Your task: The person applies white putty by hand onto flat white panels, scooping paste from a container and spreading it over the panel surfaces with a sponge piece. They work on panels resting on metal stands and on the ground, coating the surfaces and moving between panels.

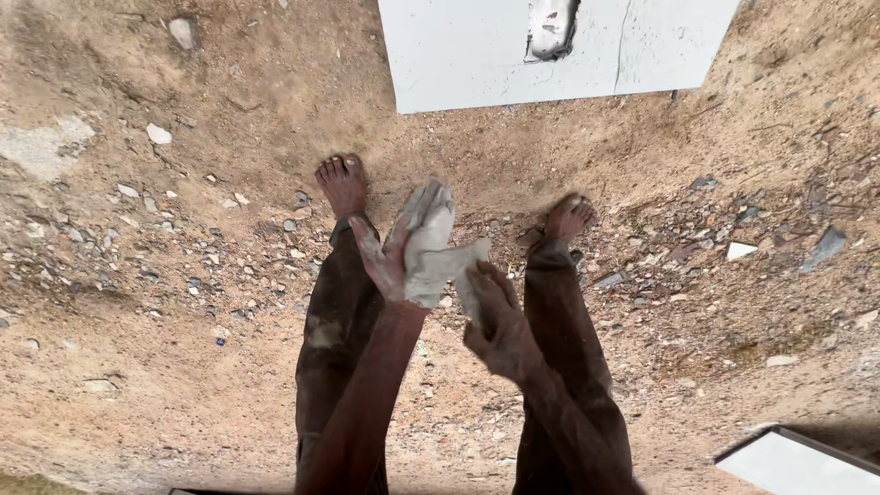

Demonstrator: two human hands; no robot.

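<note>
Sandy ground (165,385) lies under bare feet, the open left hand (403,247) rubbed by the right hand (500,321) gripping a cloth (435,261), which perhaps could slip into dirt.

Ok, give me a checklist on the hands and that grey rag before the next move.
1. Left hand open flat against the grey rag: ok.
2. Right hand gripping the rag's lower end: ok.
3. Rag off the ground: ok.
4. Left hand clean: not ok, pale coating on the fingers.
5. Footing on the sandy ground: not ok, bare feet among loose stones.
6. Rag wet or dry: cannot tell.
</note>
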